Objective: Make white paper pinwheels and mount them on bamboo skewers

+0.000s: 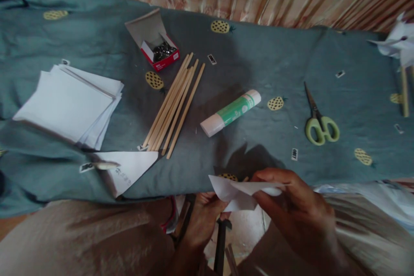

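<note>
A folded piece of white paper [239, 196] is held between my two hands at the table's front edge, above my lap. My left hand [205, 213] pinches its left side from below. On the right, the fingers of my right hand [294, 200] are closed on the paper's other side, where a small white rounded part shows between them. Just beyond the hands lies a green and white glue stick [237, 110] with its cap on. Several thin wooden sticks [174, 108] lie in a bundle to the left of it.
Green-handled scissors [318, 123] lie at the right. An open red box [166, 64] holds small metal pieces. Stacked white paper [67, 103] and a marked paper triangle [129, 168] lie left. A paper pinwheel on a stick [401, 47] is at the far right edge.
</note>
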